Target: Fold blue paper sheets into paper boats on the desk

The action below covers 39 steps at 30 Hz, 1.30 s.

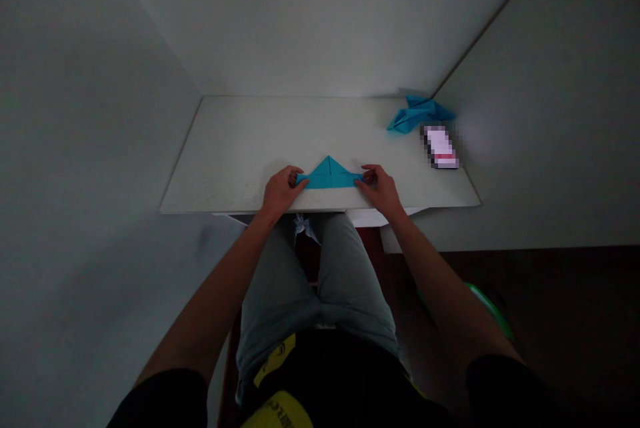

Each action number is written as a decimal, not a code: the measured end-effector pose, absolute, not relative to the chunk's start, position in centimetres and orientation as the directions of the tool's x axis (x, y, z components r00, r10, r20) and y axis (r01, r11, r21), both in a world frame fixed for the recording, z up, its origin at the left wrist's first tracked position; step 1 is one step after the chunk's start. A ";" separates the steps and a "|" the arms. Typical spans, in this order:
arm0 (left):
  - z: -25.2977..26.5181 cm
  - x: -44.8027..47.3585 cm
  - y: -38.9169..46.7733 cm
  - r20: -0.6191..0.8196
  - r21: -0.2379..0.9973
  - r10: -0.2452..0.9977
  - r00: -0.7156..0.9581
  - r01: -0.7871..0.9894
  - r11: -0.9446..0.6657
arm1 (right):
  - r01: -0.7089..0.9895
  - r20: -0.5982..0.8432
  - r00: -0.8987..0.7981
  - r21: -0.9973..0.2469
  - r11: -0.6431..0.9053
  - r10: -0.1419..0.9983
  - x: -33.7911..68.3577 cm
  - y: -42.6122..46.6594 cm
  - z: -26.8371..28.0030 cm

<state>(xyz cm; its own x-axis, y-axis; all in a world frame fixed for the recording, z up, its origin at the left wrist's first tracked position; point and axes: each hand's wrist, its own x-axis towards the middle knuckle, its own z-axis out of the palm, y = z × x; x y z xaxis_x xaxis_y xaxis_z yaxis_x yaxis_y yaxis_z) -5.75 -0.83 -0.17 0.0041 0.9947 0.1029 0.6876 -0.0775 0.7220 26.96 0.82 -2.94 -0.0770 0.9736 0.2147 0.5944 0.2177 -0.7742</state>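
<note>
A folded sheet of blue paper point(330, 178) lies low over the white desk, with a pointed peak in the middle and a straight band along its near edge. My left hand point(284, 189) pinches the band's left end between thumb and fingers. At the opposite end, my right hand point(380, 187) grips the paper the same way, thumb on the near side and fingers curled behind. A dark crease line runs down from the peak. The underside of the paper is hidden.
A folded blue paper shape point(420, 113) rests at the desk's back right corner. Just in front of it lies a phone point(441, 147), its screen blurred. Walls enclose the white desk point(225, 148) on the left, back and right. A green-edged object point(490, 308) is on the dark floor.
</note>
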 end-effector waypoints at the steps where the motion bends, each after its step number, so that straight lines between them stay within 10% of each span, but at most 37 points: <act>1: -0.2 -5.7 -0.9 0.111 0.721 0.994 0.002 0.688 -0.082 | 0.600 0.223 -0.065 -0.770 0.217 0.973 27.0 0.9 -3.1; 39: -0.6 -5.7 -1.3 0.168 0.531 0.974 0.151 0.819 -0.218 | 0.722 0.184 -0.223 -0.629 0.289 0.957 27.5 1.8 -2.7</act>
<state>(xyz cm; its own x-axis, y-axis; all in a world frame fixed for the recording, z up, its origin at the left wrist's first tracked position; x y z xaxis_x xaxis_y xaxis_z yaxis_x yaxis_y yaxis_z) -5.68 -1.32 -0.61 0.1508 0.9742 0.1678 0.8188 -0.2182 0.5310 27.49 1.78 -2.68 -0.2230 0.9574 0.1837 0.7219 0.2888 -0.6288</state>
